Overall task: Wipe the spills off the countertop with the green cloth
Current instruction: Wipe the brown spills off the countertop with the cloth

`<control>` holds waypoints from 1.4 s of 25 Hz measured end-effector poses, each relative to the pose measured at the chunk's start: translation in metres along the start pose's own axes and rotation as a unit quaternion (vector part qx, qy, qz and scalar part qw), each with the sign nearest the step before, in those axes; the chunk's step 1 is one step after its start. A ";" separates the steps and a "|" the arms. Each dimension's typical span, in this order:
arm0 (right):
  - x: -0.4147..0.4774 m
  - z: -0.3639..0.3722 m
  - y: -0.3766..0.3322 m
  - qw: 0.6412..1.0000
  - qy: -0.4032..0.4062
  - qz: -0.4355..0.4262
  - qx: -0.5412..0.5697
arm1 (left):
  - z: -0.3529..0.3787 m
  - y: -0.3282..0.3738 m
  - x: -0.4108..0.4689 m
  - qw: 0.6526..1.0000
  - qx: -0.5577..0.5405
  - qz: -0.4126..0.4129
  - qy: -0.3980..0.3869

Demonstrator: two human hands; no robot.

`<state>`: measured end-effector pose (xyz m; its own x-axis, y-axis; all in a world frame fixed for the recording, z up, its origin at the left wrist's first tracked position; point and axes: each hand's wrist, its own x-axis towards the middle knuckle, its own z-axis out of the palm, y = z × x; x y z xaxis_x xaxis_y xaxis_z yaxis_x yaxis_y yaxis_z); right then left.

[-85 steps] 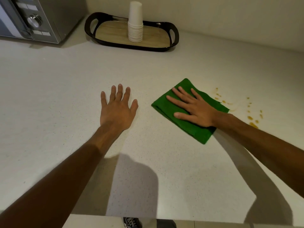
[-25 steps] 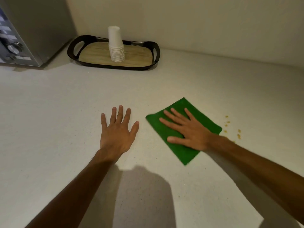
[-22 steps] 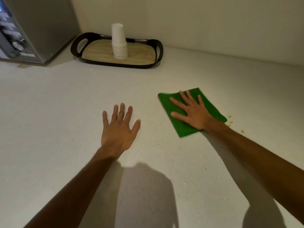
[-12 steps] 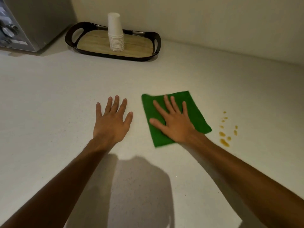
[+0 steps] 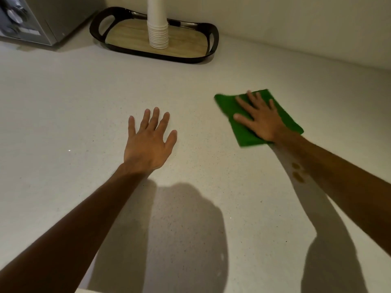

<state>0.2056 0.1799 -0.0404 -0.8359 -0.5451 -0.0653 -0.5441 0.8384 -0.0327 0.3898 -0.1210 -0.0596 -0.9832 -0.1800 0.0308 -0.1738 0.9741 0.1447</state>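
Observation:
The folded green cloth [image 5: 243, 132] lies flat on the pale speckled countertop [image 5: 63, 106] at the right. My right hand [image 5: 261, 118] presses down on the cloth with its fingers spread. Brown spill drops [image 5: 298, 175] show on the counter just left of my right forearm, nearer to me than the cloth; the forearm hides the counter beyond them. My left hand [image 5: 148, 141] rests palm down on the bare counter to the left of the cloth, fingers apart and holding nothing.
A black-rimmed tray [image 5: 213, 37] with a wooden base stands against the back wall and carries a stack of white paper cups [image 5: 158, 30]. A silver microwave [image 5: 42, 20] fills the far left corner. The counter's front edge runs along the bottom left.
My right hand has slid the green cloth to the right and away from me, over where several drops lay. The lowest drops now show beside my forearm. My left hand stays put.

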 end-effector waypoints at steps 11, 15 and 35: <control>-0.097 0.028 -0.099 0.987 0.005 -0.158 0.009 | 0.001 0.001 0.000 1.000 0.007 -0.002 -0.002; -0.099 0.011 -0.056 0.963 -0.021 -0.267 -0.020 | -0.003 0.000 -0.001 1.000 0.007 0.000 -0.005; -0.050 0.005 -0.032 0.984 -0.038 -0.176 -0.009 | -0.001 0.002 -0.001 1.000 0.017 -0.004 -0.005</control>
<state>0.2652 0.1803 -0.0414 -0.5872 -0.7992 -0.1283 -0.8011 0.5965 -0.0492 0.3907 -0.1193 -0.0580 -0.9820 -0.1876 0.0202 -0.1843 0.9766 0.1112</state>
